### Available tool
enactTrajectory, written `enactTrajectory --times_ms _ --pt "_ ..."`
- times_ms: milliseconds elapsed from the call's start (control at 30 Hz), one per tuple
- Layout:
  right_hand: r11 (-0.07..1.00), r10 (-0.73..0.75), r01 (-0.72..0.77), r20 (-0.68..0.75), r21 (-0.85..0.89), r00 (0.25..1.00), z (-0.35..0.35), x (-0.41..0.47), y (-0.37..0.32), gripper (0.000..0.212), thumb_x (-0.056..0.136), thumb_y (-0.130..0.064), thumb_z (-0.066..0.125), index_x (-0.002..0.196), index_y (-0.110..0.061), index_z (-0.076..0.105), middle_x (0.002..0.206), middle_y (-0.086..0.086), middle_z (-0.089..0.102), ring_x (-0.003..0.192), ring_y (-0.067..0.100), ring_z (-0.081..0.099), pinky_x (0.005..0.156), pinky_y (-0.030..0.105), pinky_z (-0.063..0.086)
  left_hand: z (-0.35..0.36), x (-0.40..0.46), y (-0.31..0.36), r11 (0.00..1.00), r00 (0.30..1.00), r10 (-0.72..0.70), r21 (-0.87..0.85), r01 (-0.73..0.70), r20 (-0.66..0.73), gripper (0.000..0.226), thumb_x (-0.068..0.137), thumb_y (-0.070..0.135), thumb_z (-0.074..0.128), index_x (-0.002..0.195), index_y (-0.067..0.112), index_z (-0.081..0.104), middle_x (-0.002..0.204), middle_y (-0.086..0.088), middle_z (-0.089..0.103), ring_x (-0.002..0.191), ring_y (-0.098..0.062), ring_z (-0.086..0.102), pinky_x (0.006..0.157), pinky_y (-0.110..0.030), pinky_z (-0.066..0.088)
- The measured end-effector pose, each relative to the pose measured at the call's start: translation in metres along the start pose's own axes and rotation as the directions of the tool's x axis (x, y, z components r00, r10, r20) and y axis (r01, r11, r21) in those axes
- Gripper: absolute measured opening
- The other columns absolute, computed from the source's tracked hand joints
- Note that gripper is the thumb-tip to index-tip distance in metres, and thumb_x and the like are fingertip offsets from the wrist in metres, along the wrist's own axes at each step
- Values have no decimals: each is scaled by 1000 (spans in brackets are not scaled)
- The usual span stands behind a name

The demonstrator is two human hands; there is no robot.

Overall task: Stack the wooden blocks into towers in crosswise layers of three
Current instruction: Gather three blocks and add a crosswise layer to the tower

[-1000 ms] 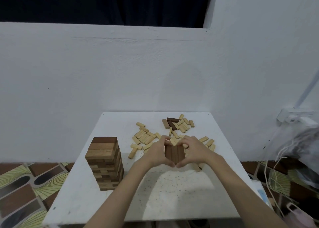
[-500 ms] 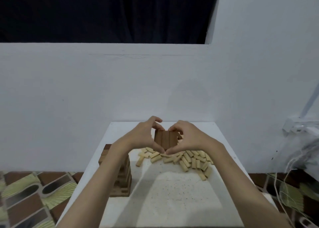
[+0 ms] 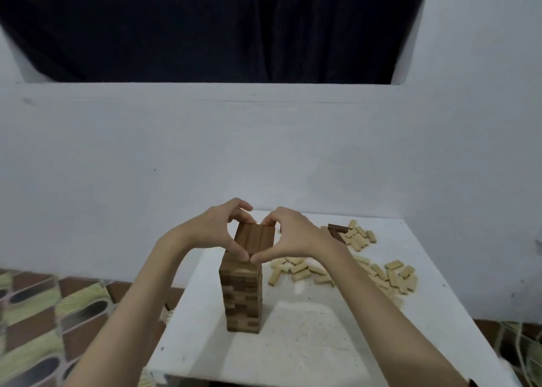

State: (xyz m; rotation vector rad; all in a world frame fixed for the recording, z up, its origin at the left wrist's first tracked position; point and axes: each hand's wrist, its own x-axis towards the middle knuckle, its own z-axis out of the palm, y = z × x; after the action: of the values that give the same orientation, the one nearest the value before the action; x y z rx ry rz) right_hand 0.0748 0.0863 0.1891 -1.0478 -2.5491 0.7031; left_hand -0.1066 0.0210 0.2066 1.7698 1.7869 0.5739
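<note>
Wooden layer (image 3: 254, 238) held above tower (image 3: 242, 295).

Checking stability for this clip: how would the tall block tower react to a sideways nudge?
The tower is tall on a narrow base, so it would probably tip. Its loose layers might slide apart. Both hands' grip on the top layer may steady it.

A room in a home, it seems — plain white painted wall (image 3: 264, 152), a dark curtain (image 3: 205, 26) in the window above, patterned floor tiles (image 3: 44, 313), and a small white desk (image 3: 308, 342) with toy wooden blocks (image 3: 390, 278).
</note>
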Motion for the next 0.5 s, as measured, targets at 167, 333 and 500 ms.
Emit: enactTrajectory --times_ms 167,333,500 --pt "998 24 -22 31 -52 999 20 8 -10 71 59 -56 81 117 -24 55 112 -9 50 107 15 48 92 34 46 0 -6 -21 1000 999 -30 1 30 12 82 63 15 87 125 28 35 120 14 54 118 -6 38 92 -20 29" --pt "997 34 -31 47 -69 998 31 11 -11 72 61 -54 81 120 -23 54 115 -8 50 107 13 47 93 32 43 4 -5 -35 999 999 -37 -17 37 24 82 63 14 86 125 29 35 121 14 54 115 -1 38 82 -6 31" --pt "997 35 -32 45 -68 998 35 10 -10 71 63 -52 81 120 -21 55 114 -6 50 105 12 49 90 31 45 8 0 -43 1000 999 -23 -21 23 36 82 64 14 86 124 31 33 122 15 52 113 0 39 79 -2 30"
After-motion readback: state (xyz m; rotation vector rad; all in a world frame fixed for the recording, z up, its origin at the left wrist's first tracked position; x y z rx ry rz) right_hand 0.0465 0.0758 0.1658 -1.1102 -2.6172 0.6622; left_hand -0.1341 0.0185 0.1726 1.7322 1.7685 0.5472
